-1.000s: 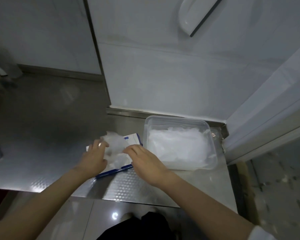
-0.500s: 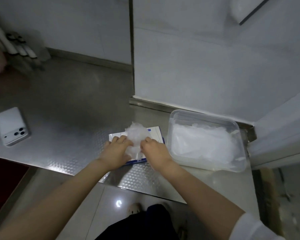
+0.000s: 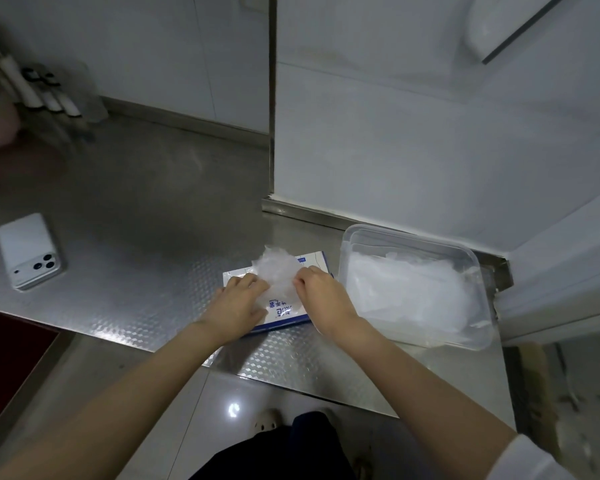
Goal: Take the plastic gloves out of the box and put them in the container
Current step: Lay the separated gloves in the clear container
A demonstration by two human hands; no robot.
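Observation:
A flat white and blue glove box (image 3: 284,311) lies on the steel counter near its front edge. A crumpled wad of clear plastic gloves (image 3: 277,271) sticks up out of the box. My left hand (image 3: 238,304) rests on the box and pinches the wad's left side. My right hand (image 3: 321,297) pinches the wad's right side. Just right of the box stands a clear plastic container (image 3: 478,271), holding a heap of clear gloves (image 3: 406,289).
A white phone (image 3: 28,251) lies face down at the counter's left. Blurred utensils (image 3: 39,91) stand at the far left back. A white wall corner (image 3: 272,133) rises behind the box. The counter's front edge (image 3: 291,379) runs under my forearms.
The view has swung, so the phone and utensils now show at left. Both hands have closed in on the wad of gloves over the box.

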